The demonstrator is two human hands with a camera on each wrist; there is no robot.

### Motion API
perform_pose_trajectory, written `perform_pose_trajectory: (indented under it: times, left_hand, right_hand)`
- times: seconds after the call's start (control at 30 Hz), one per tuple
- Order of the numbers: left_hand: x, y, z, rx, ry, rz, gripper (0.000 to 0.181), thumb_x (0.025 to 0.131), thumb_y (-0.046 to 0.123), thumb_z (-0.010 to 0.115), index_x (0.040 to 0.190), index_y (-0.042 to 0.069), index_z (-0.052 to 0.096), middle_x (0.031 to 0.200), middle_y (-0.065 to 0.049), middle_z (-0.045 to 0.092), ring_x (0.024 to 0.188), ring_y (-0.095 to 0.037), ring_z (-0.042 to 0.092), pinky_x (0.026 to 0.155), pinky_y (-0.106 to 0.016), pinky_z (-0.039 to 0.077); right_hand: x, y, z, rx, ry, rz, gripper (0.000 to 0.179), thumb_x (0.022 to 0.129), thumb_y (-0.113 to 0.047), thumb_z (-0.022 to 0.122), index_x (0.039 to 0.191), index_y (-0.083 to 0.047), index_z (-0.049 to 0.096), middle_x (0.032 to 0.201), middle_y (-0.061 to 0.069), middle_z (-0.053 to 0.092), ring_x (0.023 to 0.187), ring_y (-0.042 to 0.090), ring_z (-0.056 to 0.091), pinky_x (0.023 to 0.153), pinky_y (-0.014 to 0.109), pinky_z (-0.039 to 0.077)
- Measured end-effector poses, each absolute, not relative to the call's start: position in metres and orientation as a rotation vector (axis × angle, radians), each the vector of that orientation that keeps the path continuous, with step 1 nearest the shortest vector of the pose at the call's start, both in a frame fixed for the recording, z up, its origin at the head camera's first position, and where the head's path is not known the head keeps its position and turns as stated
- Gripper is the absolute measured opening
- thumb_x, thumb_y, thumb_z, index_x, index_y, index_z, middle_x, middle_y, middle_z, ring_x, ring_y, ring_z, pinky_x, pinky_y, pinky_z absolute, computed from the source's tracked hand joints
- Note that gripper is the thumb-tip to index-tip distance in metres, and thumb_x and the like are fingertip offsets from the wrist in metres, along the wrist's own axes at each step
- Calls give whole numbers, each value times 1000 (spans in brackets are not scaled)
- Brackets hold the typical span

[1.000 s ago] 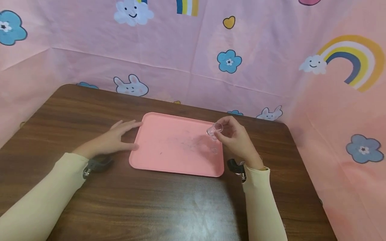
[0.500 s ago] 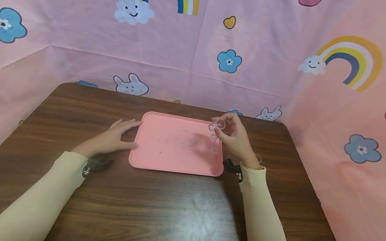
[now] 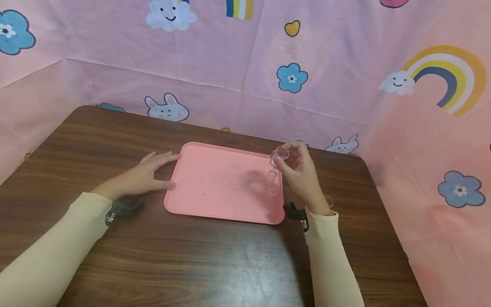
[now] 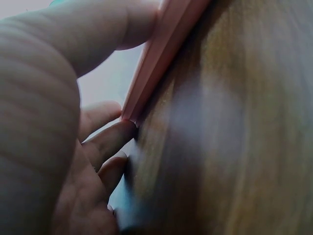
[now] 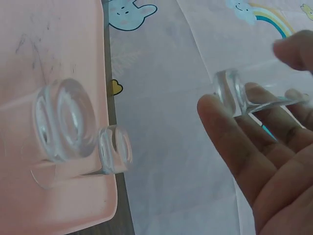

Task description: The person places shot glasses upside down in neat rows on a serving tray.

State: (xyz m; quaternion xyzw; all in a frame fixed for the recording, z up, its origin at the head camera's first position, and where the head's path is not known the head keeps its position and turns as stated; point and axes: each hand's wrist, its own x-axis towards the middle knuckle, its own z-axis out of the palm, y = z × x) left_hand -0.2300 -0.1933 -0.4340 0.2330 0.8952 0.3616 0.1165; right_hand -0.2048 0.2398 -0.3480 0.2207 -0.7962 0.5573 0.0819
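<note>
My right hand [image 3: 301, 175] pinches a small clear shot glass [image 3: 282, 152] above the tray's far right corner, its mouth facing up. In the right wrist view, fingers support the held glass near its thick base [image 5: 231, 93], and the thumb is on its other side. Two more clear shot glasses, a nearer one [image 5: 68, 120] and a farther one [image 5: 116, 149], stand on the pink tray [image 3: 215, 183] along its right side. My left hand [image 3: 142, 175] lies at the tray's left edge, thumb and fingers spread with their tips at the rim [image 4: 146, 73].
A brown wooden table [image 3: 184, 256] carries the tray. Just right of my right wrist, a clear round rim [image 3: 329, 201] shows on the table, partly hidden by the wrist. Printed pink cloth [image 3: 238, 68] hangs behind the table and at its sides.
My right hand has moved slightly up and away, turning the held shot glass from tilted to more upright. The glasses on the tray show more clearly. My left hand and the tray have stayed put.
</note>
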Motion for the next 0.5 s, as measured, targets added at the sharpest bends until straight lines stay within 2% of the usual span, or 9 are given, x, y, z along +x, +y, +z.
perform_pose_trajectory:
  times: [0.1, 0.3, 0.4, 0.5]
  left_hand:
    - [-230, -192, -433, 679, 2617, 1058, 92, 89, 46, 79, 161, 10, 35, 167, -24, 28, 156, -45, 14, 127, -59, -8]
    - [-231, -192, -432, 675, 2612, 1054, 92, 89, 47, 79, 161, 10, 35, 167, -24, 27, 156, -45, 15, 126, -59, -8]
    - [-231, -192, -432, 676, 2613, 1054, 92, 88, 47, 79, 161, 10, 35, 167, -24, 27, 157, -45, 14, 127, -59, -8]
    - [-231, -192, -432, 685, 2616, 1056, 92, 89, 46, 79, 160, 9, 36, 166, -24, 28, 156, -45, 15, 127, -58, -8]
  right_hand:
    - [-204, 239, -347, 630, -2405, 1611, 35, 96, 1, 71, 125, 2, 50, 116, 16, 66, 102, 17, 67, 90, 27, 59]
    - [-204, 237, -345, 663, -2451, 1479, 29, 95, -5, 75, 122, -6, 65, 113, 7, 71, 94, 18, 65, 79, 26, 59]
    - [-204, 237, -345, 660, -2485, 1378, 30, 94, -9, 77, 123, -10, 69, 107, 5, 72, 90, 17, 63, 72, 24, 55]
    - [-204, 237, -346, 616, -2514, 1302, 30, 95, -12, 77, 124, -10, 71, 107, 5, 73, 90, 17, 63, 71, 22, 52]
